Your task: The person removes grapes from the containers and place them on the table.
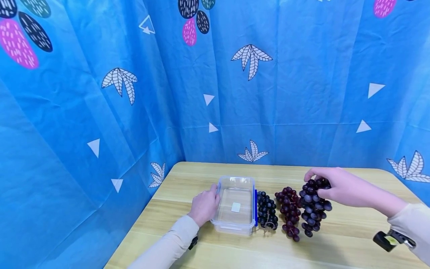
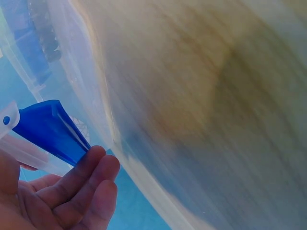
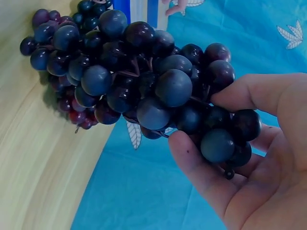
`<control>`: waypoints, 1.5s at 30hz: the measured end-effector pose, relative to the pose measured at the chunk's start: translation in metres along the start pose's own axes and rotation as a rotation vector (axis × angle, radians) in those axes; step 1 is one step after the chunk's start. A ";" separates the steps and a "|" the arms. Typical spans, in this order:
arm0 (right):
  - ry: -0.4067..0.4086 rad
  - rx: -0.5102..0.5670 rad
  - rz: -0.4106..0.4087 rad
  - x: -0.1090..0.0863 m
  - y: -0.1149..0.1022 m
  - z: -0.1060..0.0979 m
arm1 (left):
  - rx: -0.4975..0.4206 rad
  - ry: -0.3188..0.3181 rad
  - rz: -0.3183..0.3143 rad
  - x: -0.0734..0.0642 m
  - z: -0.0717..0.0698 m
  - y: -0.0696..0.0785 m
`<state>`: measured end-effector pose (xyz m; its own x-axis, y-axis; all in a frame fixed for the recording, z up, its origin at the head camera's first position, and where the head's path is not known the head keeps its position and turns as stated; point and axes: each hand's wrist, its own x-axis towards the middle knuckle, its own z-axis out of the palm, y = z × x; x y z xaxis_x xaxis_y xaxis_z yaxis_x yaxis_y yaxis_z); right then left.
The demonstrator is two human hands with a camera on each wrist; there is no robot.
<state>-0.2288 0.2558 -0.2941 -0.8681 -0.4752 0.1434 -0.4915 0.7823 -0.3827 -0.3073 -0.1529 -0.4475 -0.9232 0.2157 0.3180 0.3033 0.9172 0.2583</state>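
A clear plastic food container (image 1: 235,224) stands on the table, a white label inside its base. My left hand (image 1: 205,204) holds its left side; in the left wrist view the fingers (image 2: 103,191) curl by a blue latch flap (image 2: 53,132). My right hand (image 1: 346,186) pinches a dark purple grape bunch (image 1: 314,209) near its top, and the bunch hangs down. In the right wrist view the thumb and fingers close round its end grapes (image 3: 218,143). Between container and right hand lie a black grape bunch (image 1: 267,211) and a red grape bunch (image 1: 289,213).
The wooden table (image 1: 356,231) ends at a blue patterned curtain (image 1: 302,93) behind and to the left. A blue latch (image 1: 256,209) on the container's right side stands close against the black grapes. A black wrist camera (image 1: 384,241) sticks out below the right sleeve.
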 end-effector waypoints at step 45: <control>-0.198 0.029 0.057 -0.015 0.047 -0.003 | -0.013 -0.010 -0.008 0.002 0.002 -0.002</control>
<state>-0.2388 0.3009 -0.3117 -0.8625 -0.5024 -0.0607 -0.4368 0.7997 -0.4119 -0.3098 -0.1536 -0.4493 -0.9280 0.2116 0.3065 0.2986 0.9145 0.2730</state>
